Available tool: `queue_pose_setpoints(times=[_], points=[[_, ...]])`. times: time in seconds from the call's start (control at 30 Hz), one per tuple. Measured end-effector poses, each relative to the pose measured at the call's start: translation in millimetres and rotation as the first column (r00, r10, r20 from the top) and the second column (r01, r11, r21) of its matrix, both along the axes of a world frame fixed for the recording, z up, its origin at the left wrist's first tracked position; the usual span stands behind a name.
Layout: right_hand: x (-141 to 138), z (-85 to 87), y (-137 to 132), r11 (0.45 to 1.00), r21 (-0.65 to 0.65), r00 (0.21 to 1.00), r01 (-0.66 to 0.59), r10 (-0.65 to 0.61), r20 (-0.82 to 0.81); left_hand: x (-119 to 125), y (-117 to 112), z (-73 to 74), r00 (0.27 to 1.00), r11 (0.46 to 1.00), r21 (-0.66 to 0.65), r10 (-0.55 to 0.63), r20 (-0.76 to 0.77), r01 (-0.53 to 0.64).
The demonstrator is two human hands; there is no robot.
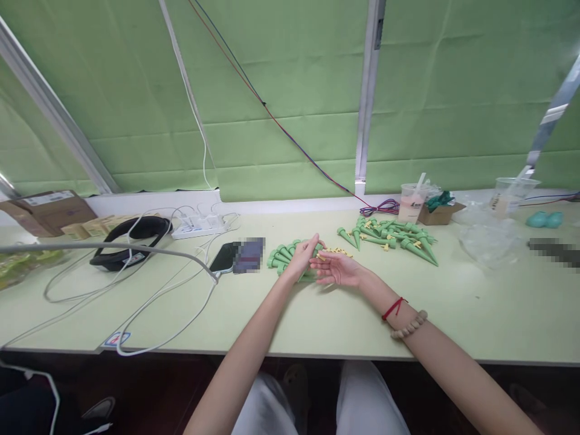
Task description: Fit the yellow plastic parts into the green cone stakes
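Observation:
My left hand (304, 258) is at the right edge of a row of green plastic spikes (281, 255) with round caps. Its thumb side faces up and its fingers look stretched out, partly hidden. My right hand (339, 269) lies just beside it, palm turned toward the left hand, fingers extended and apart. Green pieces show between and below the two hands, and I cannot make out whether either hand touches them. Small yellow pieces (341, 251) lie right behind my right hand. Farther right is a heap of green spikes (394, 231), some with yellow valve-like parts attached.
Left of the hands lie a phone (223, 258), white cables (167, 290), a black headset (131, 241) and a power strip (199, 226). Cups (411, 202), a small cardboard box (437, 213) and a clear plastic bag (489, 238) stand at the back right.

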State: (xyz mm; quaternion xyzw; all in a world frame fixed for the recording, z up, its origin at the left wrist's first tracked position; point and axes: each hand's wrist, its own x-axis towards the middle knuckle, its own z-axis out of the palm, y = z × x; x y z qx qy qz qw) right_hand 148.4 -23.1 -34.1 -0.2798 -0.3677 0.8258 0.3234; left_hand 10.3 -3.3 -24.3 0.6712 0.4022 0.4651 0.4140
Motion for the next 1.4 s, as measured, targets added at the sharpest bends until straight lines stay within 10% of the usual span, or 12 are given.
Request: queue_pose_setpoints(times=[0.43, 0.77, 0.93, 1.23, 1.4], points=[[-8, -0.2, -1, 0.972, 0.172, 0.957, 0.161, -0.196, 0.214, 1, 3, -6.4, 0.998, 0.998, -0.059, 0.001, -0.059, -0.005], [5, -2.7, 3, 0.962, 0.056, 0.954, -0.267, 0.272, -0.123, 1, 2, 2.7, 0.993, 0.973, -0.228, -0.004, 0.117, 0.03], [2, -8.2, 6, 0.909, 0.027, 0.875, -0.415, 0.407, -0.264, 1, -7, 4.4, 0.97, 0.852, -0.477, -0.132, 0.202, 0.215], [-5, -4.7, -6, 0.916, 0.002, 0.874, -0.4, 0.382, -0.299, -2, -17, 12.1, 0.935, 0.868, -0.404, -0.164, 0.314, 0.288], [-12, -4.7, -12, 0.952, -0.028, 0.893, -0.306, 0.276, -0.355, -3, -14, 14.1, 0.979, 0.962, -0.248, -0.069, 0.191, 0.116]])
